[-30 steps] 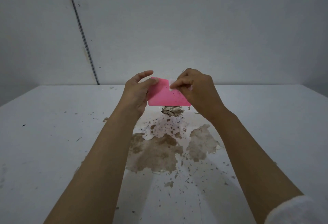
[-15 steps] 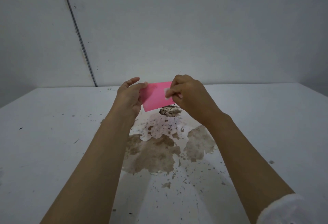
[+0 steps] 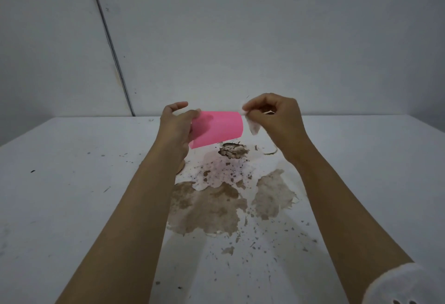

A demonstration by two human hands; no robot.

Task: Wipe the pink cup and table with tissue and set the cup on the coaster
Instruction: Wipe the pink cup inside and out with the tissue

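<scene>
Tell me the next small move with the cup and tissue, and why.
Probably bring the tissue back onto the pink cup: the right hand pinches it just off the rim, while the left hand holds the cup sideways above the brown spill on the table.

Cup (image 3: 216, 128): solid bright pink, no print visible. Tissue (image 3: 253, 127): white, small scrap. Surface (image 3: 72, 183): pale grey-white, scattered with dark specks. Spill (image 3: 212, 207): mottled brown, two large blotches with lighter tan edges; beyond them a wet whitish-pink patch (image 3: 221, 171) dotted with brown flecks. Clump (image 3: 233, 151): dark brown and tan, crumbly pattern. Wall (image 3: 265, 38): plain light grey, one dark seam line (image 3: 109, 41). Sleeve cuff (image 3: 404, 284): white, textured
</scene>
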